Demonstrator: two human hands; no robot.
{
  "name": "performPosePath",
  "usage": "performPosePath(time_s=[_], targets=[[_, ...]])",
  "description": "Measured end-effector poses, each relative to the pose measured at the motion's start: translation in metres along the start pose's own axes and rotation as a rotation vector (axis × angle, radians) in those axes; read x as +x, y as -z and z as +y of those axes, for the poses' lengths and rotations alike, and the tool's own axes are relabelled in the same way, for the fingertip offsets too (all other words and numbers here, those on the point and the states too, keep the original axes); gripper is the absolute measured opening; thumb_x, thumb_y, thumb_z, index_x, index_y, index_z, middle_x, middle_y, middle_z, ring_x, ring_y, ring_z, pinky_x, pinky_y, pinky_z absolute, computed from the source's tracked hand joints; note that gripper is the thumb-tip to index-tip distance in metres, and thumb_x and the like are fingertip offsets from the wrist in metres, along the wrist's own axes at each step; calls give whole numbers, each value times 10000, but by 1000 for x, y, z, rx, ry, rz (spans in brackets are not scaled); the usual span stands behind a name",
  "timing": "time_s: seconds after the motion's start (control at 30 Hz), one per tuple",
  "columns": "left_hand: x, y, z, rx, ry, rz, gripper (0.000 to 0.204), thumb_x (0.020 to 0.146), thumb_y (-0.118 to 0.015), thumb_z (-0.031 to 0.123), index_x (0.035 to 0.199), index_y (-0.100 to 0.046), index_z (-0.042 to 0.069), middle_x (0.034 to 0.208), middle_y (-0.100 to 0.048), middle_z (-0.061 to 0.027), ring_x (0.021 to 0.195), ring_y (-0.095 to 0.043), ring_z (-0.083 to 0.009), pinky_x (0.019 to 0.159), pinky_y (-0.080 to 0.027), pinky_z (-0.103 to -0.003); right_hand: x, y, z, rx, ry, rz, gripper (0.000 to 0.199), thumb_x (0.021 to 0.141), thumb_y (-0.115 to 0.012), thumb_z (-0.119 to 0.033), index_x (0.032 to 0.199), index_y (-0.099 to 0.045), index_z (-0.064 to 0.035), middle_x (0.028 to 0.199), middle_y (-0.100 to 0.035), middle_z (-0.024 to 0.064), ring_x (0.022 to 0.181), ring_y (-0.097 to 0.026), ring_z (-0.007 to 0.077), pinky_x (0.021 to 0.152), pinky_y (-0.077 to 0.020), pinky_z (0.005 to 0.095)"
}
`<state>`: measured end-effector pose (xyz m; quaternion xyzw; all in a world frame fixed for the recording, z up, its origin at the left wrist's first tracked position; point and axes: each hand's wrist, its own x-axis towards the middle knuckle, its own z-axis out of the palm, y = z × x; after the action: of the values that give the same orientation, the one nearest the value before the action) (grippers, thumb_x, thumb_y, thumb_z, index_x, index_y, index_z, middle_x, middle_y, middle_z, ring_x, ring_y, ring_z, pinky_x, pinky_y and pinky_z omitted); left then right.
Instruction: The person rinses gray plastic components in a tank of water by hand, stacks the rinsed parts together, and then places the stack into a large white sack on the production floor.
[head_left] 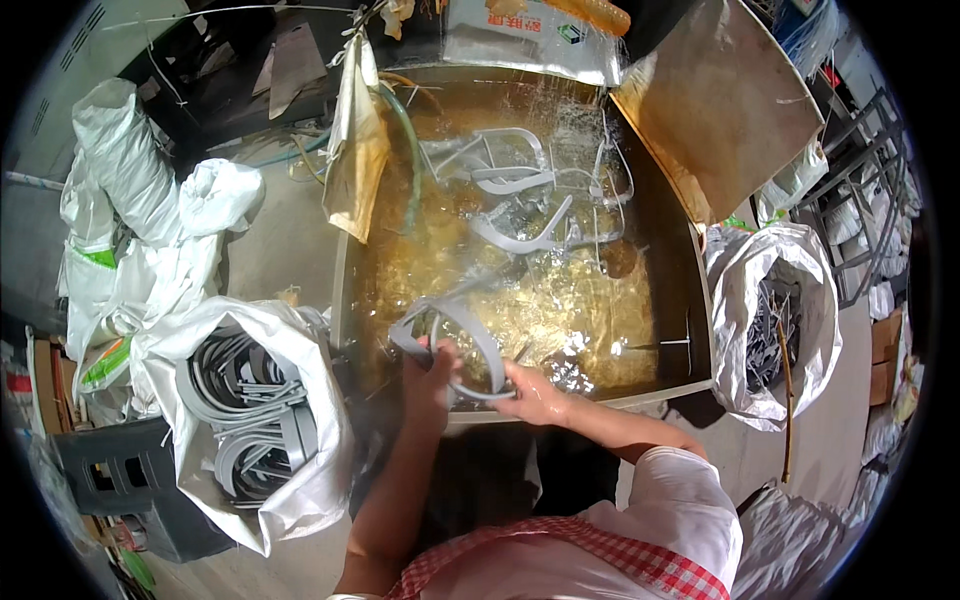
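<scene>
Apron: a red-and-white checked apron [600,550] over a white shirt, at the lower edge, nearest the viewer, just below the tank.
Tank: a large square metal tank [700,330] filled with yellowish liquid, its surface splashing; every place below is told from it.
Lid panel: a brownish metal sheet [720,100] tilted up at the tank's far right corner.
Left sack: an open white woven sack [300,480] just left of the tank, packed with curved grey plastic strips.
Right sack: a white sack [735,300] just right of the tank, holding darker thin pieces.
Cloth: a stained yellowish cloth [355,150] hanging over the tank's left wall.
Floating parts: several curved grey pieces [520,180] lying in the liquid toward the far side.
Held part: a curved grey plastic part [470,340] above the liquid at the tank's near wall.
Left hand [432,372]: closed around the part's left end.
Right hand [535,395]: gripping the part's lower right end.
</scene>
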<state>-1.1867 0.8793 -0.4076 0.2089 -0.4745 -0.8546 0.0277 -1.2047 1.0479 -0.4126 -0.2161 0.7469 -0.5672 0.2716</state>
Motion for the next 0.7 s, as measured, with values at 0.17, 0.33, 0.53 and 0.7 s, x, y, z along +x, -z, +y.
performPosePath(time_s=[0.17,0.33,0.53,0.7], targets=[[7,8,-8,127,86,29,451,668,-626,-1,1080,-442,5,895,-575,-93,703,-564,-164,612,-473,-290,16,23,-1,327,-243,50,344,755,-657,-120,1046,-502,-21,886,-601,57,817,-591,139,667,-485,258],[16,24,-1,879,-261,-92,198,682,-583,-35,875,-573,6,749,-629,-43,709,-597,-122,648,-473,-260,36,53,-20,-239,244,284,387,779,-629,-242,1079,-507,-29,930,-589,104,831,-573,194,727,-468,326],[16,10,7,767,-404,-56,304,668,-613,-12,961,-541,24,890,-615,-72,746,-576,-120,664,-448,-230,36,12,1,183,-40,221,431,799,-600,-318,1095,-481,-27,915,-561,130,844,-544,221,773,-424,342],[37,40,2,684,-480,76,272,743,-532,16,1008,-472,-4,872,-570,-63,690,-507,-89,620,-409,-219,54,-8,14,72,-7,526,368,838,-563,-334,1055,-497,-44,868,-568,96,801,-541,214,730,-425,346]])
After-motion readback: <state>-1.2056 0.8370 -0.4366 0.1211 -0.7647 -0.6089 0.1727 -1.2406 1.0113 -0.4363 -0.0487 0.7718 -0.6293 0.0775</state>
